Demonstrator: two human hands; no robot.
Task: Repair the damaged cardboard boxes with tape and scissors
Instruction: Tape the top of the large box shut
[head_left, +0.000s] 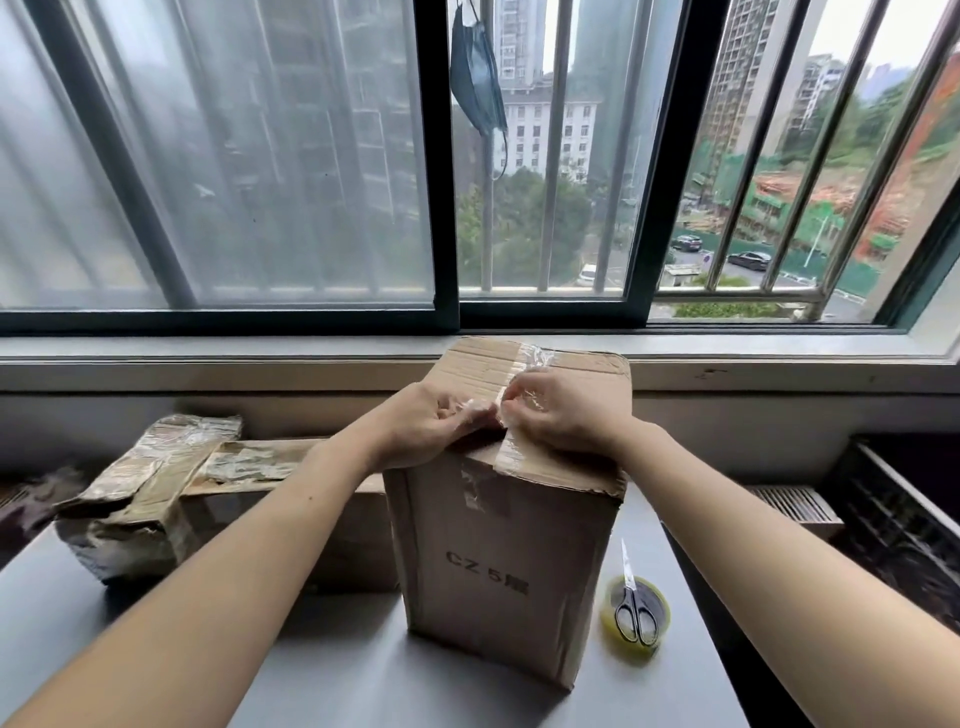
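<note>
Box (498, 566) — upright on the counter (322, 675), printed face toward the person, clear tape strip (511, 395) running along its top seam.
Left hand (431, 426) — fingers curled, pinching crumpled tape at the near top edge.
Right hand (558, 413) — fingers curled, pinching the strip just beside the left.
Second box (156, 499) — crushed, torn, lying to the left, touching the first box's side.
Scissors (634, 603) — resting on the tape roll (636, 618), right of the box, untouched.
Risks, judged: the tape already looks wrinkled, so it may fold onto itself or trap creases and grip the cardboard poorly; an uneven pull could skew the strip off the seam; hard pressing could buckle the soft top flap.
</note>
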